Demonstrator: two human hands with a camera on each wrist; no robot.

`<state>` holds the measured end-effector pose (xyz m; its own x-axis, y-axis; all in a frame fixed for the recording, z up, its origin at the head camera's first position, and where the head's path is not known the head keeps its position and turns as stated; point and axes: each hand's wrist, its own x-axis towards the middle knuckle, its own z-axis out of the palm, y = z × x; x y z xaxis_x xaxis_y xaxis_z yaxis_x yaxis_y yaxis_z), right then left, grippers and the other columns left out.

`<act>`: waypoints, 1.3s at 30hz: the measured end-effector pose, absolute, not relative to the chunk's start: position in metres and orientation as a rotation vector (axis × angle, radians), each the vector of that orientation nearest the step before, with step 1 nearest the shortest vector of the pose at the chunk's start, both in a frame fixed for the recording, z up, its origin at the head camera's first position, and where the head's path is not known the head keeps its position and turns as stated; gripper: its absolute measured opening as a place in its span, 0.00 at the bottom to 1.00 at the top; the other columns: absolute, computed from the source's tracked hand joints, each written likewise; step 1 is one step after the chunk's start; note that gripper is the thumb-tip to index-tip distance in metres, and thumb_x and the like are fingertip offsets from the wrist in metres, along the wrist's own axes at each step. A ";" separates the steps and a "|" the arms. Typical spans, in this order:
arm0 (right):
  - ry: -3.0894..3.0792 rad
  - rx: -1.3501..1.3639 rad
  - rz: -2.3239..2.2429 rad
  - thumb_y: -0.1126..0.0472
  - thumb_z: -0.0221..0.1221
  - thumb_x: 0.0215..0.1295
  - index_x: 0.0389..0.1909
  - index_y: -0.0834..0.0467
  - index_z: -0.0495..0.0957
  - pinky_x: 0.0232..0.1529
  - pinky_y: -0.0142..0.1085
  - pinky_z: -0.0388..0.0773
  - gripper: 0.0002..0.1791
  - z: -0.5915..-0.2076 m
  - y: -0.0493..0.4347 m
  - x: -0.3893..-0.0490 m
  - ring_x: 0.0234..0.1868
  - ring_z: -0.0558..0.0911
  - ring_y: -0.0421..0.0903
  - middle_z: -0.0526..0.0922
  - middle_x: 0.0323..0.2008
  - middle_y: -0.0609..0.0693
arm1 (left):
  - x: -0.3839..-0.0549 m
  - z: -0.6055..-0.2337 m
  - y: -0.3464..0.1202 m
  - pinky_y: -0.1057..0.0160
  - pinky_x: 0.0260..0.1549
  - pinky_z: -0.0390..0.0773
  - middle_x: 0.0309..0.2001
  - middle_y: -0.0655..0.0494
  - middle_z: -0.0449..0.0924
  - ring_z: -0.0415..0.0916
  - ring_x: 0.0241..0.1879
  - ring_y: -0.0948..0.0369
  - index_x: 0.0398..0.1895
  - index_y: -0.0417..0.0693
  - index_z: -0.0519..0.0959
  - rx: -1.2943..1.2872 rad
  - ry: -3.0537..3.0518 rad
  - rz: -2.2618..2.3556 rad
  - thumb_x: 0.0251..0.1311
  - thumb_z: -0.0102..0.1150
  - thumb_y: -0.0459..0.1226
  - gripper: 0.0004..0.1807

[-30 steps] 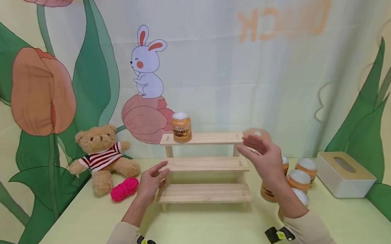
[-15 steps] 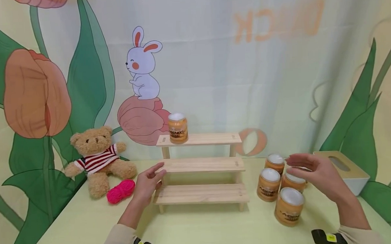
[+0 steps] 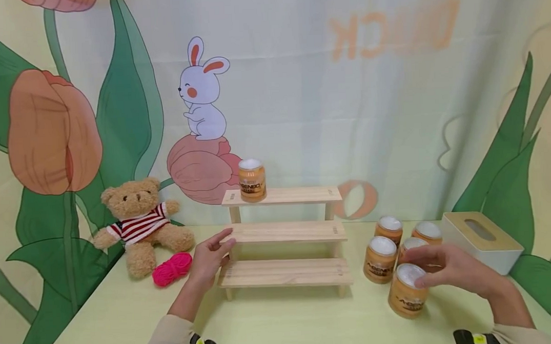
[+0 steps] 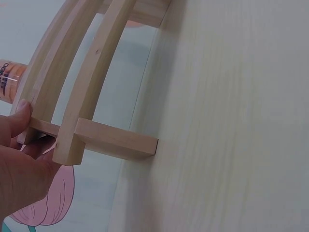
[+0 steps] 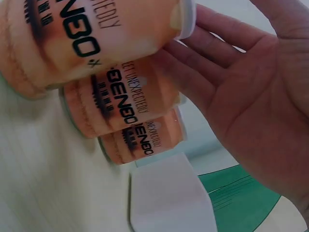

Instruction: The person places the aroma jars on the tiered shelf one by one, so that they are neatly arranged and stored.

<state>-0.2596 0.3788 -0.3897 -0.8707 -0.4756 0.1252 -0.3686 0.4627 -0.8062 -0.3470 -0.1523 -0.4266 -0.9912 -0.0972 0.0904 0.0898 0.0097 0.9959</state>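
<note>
A three-tier wooden display stand (image 3: 285, 232) stands mid-table. My left hand (image 3: 208, 259) holds the left end of its middle tier; in the left wrist view the thumb lies on the board and the fingers go beneath. An orange-labelled jar with a white lid (image 3: 253, 182) sits at the left of the top tier. My right hand (image 3: 460, 269) is at the nearest jar (image 3: 406, 297) of a group on the right. Its thumb is by the lid and its fingers reach behind, fairly straight in the right wrist view. Whether they touch the jar I cannot tell.
Behind that jar stand several matching jars (image 3: 380, 262). A white tissue box with a wooden top (image 3: 483, 240) is at the far right. Left of the stand are a teddy bear (image 3: 141, 224) and a pink yarn skein (image 3: 172, 269). A printed curtain (image 3: 291, 115) hangs behind.
My right hand has moved from beside the stand's top tier, out to the right, then down to the front jar. The left hand stays on the stand.
</note>
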 end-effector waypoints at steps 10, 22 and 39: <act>2.439 -0.756 -1.417 0.70 0.65 0.62 0.64 0.70 0.70 0.49 0.34 0.78 0.29 -0.408 0.389 -0.263 0.53 0.81 0.41 0.78 0.58 0.63 | -0.345 -0.428 -0.151 0.68 0.30 0.75 0.29 0.57 0.72 0.70 0.35 0.62 0.64 0.45 0.78 0.010 -2.139 -2.122 0.66 0.64 0.36 0.22; 2.290 -0.777 -1.471 0.73 0.63 0.63 0.66 0.70 0.68 0.50 0.38 0.78 0.30 -0.417 0.390 -0.270 0.53 0.81 0.48 0.79 0.56 0.62 | -0.345 -0.426 -0.153 0.66 0.32 0.76 0.29 0.57 0.73 0.71 0.35 0.60 0.64 0.47 0.78 0.022 -2.144 -2.106 0.66 0.65 0.37 0.23; 2.280 -0.768 -1.573 0.72 0.65 0.60 0.65 0.67 0.71 0.50 0.38 0.78 0.30 -0.437 0.395 -0.275 0.52 0.81 0.46 0.82 0.55 0.54 | -0.346 -0.425 -0.152 0.69 0.28 0.73 0.28 0.56 0.72 0.70 0.33 0.60 0.63 0.46 0.79 0.011 -2.139 -2.106 0.66 0.65 0.37 0.23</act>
